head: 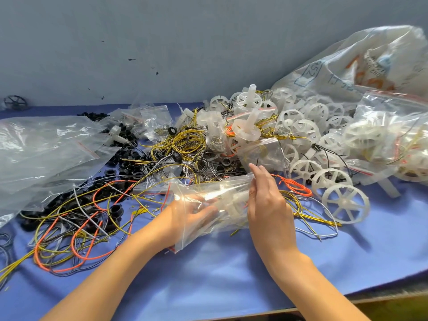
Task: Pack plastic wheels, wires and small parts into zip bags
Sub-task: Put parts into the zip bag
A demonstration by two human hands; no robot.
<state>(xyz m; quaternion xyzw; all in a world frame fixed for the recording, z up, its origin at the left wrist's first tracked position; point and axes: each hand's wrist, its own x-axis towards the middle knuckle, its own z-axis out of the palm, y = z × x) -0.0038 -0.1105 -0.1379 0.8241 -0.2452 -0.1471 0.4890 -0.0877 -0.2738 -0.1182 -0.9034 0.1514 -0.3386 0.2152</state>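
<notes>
A clear zip bag (208,212) lies in the middle of the blue-covered table (220,274). My left hand (192,214) is inside the bag, seen through the plastic, next to a white plastic part inside it. My right hand (268,200) holds the bag's far end from outside, fingers lying along the plastic. White spoked wheels (345,202) spread to the right. Yellow, orange and grey wires (76,230) tangle at the left, mixed with small black rings (129,163).
Empty clear bags (44,149) pile at the far left. A filled zip bag of wheels (391,140) and a large printed white sack (361,63) stand at the right. A grey wall (162,42) closes the back. The table's front edge (347,302) runs lower right.
</notes>
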